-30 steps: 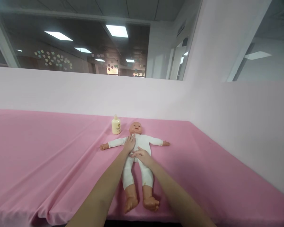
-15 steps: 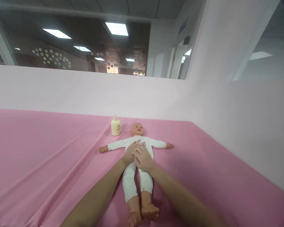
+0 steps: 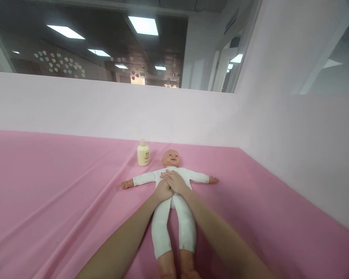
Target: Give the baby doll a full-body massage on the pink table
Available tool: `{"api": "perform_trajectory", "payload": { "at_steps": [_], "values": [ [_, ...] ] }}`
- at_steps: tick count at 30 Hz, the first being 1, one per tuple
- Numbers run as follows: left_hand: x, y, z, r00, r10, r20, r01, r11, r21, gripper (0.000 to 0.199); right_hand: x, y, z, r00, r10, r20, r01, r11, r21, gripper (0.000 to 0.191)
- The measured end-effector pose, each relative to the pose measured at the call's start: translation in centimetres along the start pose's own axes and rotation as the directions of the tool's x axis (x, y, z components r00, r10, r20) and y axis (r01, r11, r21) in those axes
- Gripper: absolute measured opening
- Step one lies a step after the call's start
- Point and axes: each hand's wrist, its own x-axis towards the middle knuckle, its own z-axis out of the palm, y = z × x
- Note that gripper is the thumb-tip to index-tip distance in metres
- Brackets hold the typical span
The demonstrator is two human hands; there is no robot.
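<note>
A baby doll (image 3: 159, 228) in a white suit lies on its back, arms spread out to both sides and head pointing away from me. My left hand (image 3: 163, 190) rests on its belly, its fingers partly covered by my other hand. Higher up, my right hand (image 3: 175, 181) lies flat on the doll's chest, overlapping the left one, with its fingers stretched out to the left. Neither hand grips anything. Beside the doll's head, on the left, a pale yellow bottle (image 3: 143, 155) with dark print stands upright.
A pink sheet (image 3: 61, 186) with folds on the left covers the surface under the doll. White walls (image 3: 113, 108) border it at the back and right. Above the back wall, a window (image 3: 104, 50) shows ceiling lights and heart-shaped decorations.
My right hand has slid up the doll onto its chest, while my left has moved down to the belly. The doll's legs have spread slightly apart. My view has shifted a little.
</note>
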Motion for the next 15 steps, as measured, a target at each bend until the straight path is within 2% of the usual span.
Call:
{"api": "perform_trajectory", "payload": {
  "at_steps": [3,5,9,12,15],
  "values": [
    [-0.1,-0.3,-0.3,0.999,-0.002,0.039,0.005,0.995,-0.097,0.042,0.2,0.1,0.6,0.996,0.067,-0.063,-0.064,0.997,0.05,0.049],
    [0.0,-0.5,-0.3,0.998,-0.039,0.057,0.049,0.983,-0.176,0.035,0.2,0.1,0.9,0.992,0.093,-0.088,-0.089,0.995,0.047,0.052],
    [0.2,-1.0,-0.2,0.99,-0.137,0.019,0.137,0.956,-0.258,0.017,0.1,0.2,1.0,0.983,0.145,-0.115,-0.153,0.986,-0.072,0.054],
    [0.1,-1.2,-0.2,0.983,-0.176,-0.048,0.158,0.953,-0.257,0.025,-0.4,0.2,1.1,0.966,0.196,-0.169,-0.227,0.955,-0.189,0.054],
    [0.1,-1.1,0.0,0.985,-0.16,-0.064,0.14,0.959,-0.246,0.029,-1.3,0.4,1.3,0.94,0.26,-0.223,-0.316,0.909,-0.272,0.058]
  ]
}}
